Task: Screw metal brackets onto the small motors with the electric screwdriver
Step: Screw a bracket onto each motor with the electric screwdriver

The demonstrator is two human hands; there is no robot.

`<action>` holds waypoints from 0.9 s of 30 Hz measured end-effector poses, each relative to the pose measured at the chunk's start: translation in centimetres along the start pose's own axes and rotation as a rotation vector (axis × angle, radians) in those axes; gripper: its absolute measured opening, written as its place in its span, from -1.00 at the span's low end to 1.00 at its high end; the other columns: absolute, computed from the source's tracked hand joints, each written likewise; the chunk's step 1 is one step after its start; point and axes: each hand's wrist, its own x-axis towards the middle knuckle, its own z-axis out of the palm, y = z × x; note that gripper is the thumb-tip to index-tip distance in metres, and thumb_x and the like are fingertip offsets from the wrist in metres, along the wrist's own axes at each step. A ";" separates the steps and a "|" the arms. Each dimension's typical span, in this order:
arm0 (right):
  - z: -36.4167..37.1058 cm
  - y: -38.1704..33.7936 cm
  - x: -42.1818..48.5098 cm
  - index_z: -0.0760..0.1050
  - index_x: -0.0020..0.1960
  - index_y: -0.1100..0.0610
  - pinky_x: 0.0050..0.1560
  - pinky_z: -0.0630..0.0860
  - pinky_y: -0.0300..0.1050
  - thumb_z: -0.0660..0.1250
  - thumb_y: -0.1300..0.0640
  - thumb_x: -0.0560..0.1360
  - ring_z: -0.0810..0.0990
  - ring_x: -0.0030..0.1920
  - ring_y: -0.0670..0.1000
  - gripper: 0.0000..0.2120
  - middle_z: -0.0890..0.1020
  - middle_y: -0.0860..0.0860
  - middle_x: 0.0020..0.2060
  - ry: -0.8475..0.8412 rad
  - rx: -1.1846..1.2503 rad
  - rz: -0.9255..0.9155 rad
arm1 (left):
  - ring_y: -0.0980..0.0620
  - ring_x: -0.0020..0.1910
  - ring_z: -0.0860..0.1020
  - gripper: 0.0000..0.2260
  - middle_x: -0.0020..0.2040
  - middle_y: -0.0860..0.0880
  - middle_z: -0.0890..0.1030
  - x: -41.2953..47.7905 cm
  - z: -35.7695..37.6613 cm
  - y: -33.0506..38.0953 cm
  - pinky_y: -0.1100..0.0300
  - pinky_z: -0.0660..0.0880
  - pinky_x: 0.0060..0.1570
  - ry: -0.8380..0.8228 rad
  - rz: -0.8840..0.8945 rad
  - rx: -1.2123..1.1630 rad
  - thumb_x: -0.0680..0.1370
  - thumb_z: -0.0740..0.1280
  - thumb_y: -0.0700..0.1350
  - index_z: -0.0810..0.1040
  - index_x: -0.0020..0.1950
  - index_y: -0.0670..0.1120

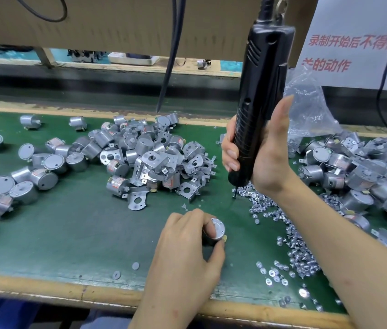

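On the table (pixel 80 233), my left hand (pixel 183 252) pinches 1 motor (pixel 216 230); my right hand (pixel 263 155) grips the electric screwdriver (pixel 261 91), bit down, just beyond it, rightward.

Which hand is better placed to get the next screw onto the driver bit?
Right, probably. The right hand grips the electric screwdriver, whose bit sits at the edge of the screw pile. The left hand holds a motor on the green mat, apart from the screws.

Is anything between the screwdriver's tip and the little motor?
Nothing visible does. Only bare green mat lies between the screwdriver tip and the motor the left hand holds; loose screws lie off to the right.
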 end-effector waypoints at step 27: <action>-0.2 0.3 0.1 0.36 -0.23 0.19 -0.42 0.24 -0.08 0.24 -0.68 0.09 0.31 -0.53 0.02 -0.11 0.38 0.02 -0.48 0.030 -0.021 -0.015 | 0.14 -0.03 0.44 -0.60 -0.13 0.23 0.56 0.0 -0.2 0.2 0.34 0.36 -0.06 -0.011 -0.014 -0.002 0.43 0.47 -0.15 0.25 -0.21 0.17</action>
